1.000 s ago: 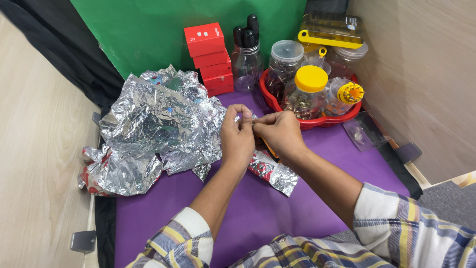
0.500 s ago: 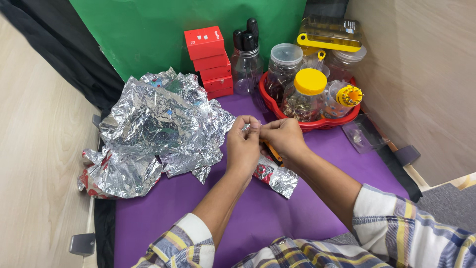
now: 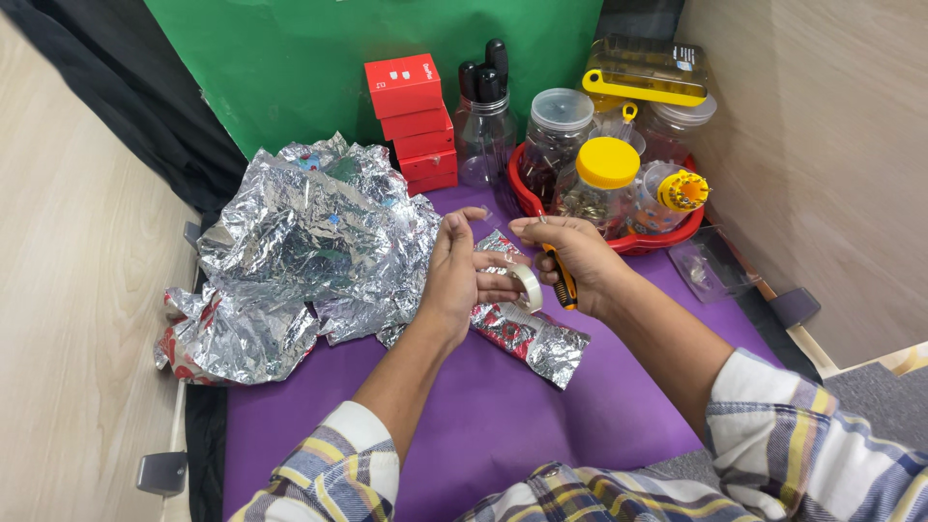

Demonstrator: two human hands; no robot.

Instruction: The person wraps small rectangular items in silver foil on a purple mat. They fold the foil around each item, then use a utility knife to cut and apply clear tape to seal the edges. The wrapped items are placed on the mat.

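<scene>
Tape roll (image 3: 527, 287), small and whitish, held above the purple counter (image 3: 619, 406) just over a foil-wrapped packet (image 3: 532, 333). Left hand (image 3: 462, 275): raised, back to camera, fingers curled around the roll, forefinger lifted. Right hand (image 3: 572, 259): fist closed on an orange-and-black utility knife (image 3: 559, 275), thumb and forefinger pinched as if on a tape end. Risks, as judged: blade beside left fingers could nick them; loose tape could stick to itself or the crumpled foil (image 3: 300, 251).

A makeshift craft table: purple mat (image 3: 483, 425), green backdrop (image 3: 319, 68), jars in red tray (image 3: 667, 242)
</scene>
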